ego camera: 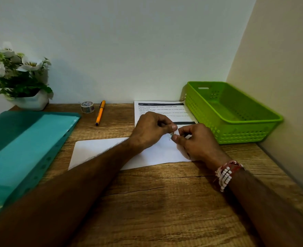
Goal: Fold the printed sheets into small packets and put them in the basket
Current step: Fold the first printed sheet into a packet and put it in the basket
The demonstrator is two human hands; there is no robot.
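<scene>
A white sheet (101,152), folded with its blank side up, lies across the middle of the wooden desk. Both hands work at its right part. My left hand (152,131) pinches a small piece of the paper's edge between thumb and forefinger. My right hand (195,141) pinches the same spot from the right, fingers curled. A printed sheet (161,108) lies flat behind the hands, partly hidden by them. The green plastic basket (239,132) stands at the back right corner, with nothing seen inside.
A teal plastic folder (22,148) covers the desk's left side. A tape roll (87,106) and an orange pen (100,113) lie near the back wall. A white pot of flowers (22,81) stands at the back left. Walls close the back and right.
</scene>
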